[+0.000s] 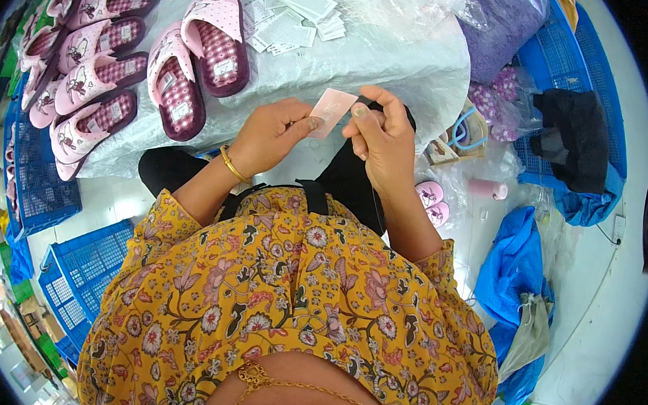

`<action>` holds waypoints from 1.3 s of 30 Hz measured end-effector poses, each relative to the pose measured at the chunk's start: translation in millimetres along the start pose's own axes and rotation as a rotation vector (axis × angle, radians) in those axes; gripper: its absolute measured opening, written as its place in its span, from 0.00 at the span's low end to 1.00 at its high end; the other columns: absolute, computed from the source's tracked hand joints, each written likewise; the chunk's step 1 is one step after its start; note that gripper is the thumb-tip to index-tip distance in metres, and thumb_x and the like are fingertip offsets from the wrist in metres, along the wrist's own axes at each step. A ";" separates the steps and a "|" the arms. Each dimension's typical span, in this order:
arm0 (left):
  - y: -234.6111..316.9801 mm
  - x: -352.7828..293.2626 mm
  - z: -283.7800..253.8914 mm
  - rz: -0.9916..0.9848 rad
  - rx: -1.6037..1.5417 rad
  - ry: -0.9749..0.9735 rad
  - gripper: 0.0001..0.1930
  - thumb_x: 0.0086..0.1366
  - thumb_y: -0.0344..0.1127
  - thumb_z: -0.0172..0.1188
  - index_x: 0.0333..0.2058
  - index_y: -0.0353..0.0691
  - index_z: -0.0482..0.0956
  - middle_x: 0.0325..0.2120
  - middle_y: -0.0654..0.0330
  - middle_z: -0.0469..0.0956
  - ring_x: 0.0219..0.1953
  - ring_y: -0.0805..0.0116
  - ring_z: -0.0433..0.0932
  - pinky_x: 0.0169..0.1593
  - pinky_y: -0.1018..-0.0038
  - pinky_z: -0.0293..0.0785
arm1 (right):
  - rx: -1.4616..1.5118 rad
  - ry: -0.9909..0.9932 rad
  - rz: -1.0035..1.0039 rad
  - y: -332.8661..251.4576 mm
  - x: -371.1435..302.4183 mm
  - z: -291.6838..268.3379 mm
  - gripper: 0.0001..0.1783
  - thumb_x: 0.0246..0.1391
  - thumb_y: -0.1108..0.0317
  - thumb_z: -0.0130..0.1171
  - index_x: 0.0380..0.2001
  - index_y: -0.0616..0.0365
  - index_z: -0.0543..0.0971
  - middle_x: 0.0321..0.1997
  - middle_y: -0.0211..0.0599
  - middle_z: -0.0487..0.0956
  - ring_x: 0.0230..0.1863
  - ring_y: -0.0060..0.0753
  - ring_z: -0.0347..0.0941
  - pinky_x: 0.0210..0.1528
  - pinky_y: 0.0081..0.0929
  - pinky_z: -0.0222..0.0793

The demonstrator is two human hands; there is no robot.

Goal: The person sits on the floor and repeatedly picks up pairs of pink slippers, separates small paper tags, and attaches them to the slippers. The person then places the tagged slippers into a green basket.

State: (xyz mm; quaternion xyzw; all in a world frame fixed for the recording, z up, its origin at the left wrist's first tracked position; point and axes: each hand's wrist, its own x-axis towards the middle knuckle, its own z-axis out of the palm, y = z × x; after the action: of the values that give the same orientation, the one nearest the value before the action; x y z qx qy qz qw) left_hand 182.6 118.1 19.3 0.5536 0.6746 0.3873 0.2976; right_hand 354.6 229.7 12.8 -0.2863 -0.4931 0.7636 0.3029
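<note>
A small pink card tag (333, 110) is held between both hands just in front of the table's near edge. My left hand (270, 132), with a gold bangle on its wrist, pinches the tag's lower left corner. My right hand (381, 135) grips its right side with the fingers curled. A thin dark thread runs down from the right hand along the forearm. A pair of pink slippers with checked insoles (197, 57) lies on the table just beyond my left hand.
Several more pink slippers (92, 55) are lined up on the table (396, 56) at far left. Loose white tags (293, 10) are scattered at the back. Blue crates (82, 275) stand lower left; blue bags (511, 286), a purple bundle (501, 26) and a pink spool (487, 189) lie right.
</note>
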 end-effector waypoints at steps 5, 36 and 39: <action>1.0 -1.4 3.4 0.125 0.131 -0.016 0.08 0.65 0.34 0.57 0.38 0.39 0.82 0.28 0.55 0.78 0.31 0.58 0.76 0.36 0.68 0.71 | -0.014 -0.006 0.019 10.1 3.1 -4.9 0.13 0.61 0.66 0.60 0.44 0.62 0.73 0.26 0.35 0.80 0.17 0.13 0.66 0.17 0.11 0.59; 16.9 7.1 27.2 0.232 -0.035 0.113 0.10 0.63 0.27 0.56 0.43 0.37 0.80 0.31 0.54 0.78 0.34 0.56 0.77 0.39 0.68 0.73 | 0.429 0.117 0.150 27.3 -4.9 8.5 0.14 0.59 0.65 0.63 0.40 0.58 0.70 0.27 0.36 0.80 0.16 0.16 0.68 0.15 0.14 0.61; 16.3 5.7 29.1 0.167 -0.105 0.107 0.11 0.64 0.28 0.55 0.44 0.36 0.79 0.31 0.54 0.78 0.33 0.59 0.77 0.39 0.69 0.72 | 0.408 0.149 0.124 26.3 -3.1 9.6 0.15 0.59 0.65 0.63 0.42 0.60 0.69 0.27 0.37 0.80 0.16 0.16 0.68 0.16 0.14 0.61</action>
State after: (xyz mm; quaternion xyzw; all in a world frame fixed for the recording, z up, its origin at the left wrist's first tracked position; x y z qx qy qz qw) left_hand 213.9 130.6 18.2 0.5700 0.6196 0.4747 0.2564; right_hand 344.8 213.1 -7.8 -0.3046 -0.2864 0.8413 0.3426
